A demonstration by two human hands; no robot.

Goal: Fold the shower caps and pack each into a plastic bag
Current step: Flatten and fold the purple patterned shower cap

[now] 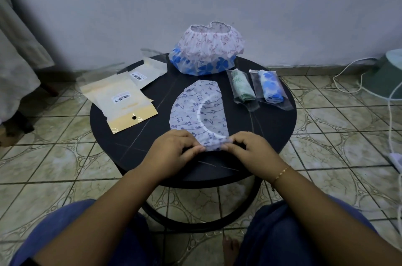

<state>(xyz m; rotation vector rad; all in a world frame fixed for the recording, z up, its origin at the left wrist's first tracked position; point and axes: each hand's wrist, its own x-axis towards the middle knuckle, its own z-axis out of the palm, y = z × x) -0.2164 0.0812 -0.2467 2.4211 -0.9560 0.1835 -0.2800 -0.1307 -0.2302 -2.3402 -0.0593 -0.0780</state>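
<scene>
A white shower cap with a music-note print (199, 110) lies folded into a half-moon on the round black table (276, 133). My left hand (175, 150) and my right hand (252, 149) both pinch its near end, fingers closed on the bunched edge. At the back of the table a pile of unfolded caps (206, 52) stands, pink-patterned over blue-flowered. To the right lie two packed plastic bags, one with a green cap (242, 88) and one with a blue-flowered cap (272, 89). Empty plastic bags with barcode labels (121, 102) lie at the left.
The table stands on a patterned tile floor next to a pale wall. White cables (348, 78) and a green object (385, 76) lie on the floor at the right. A curtain (15, 58) hangs at the left. My knees are below the table's near edge.
</scene>
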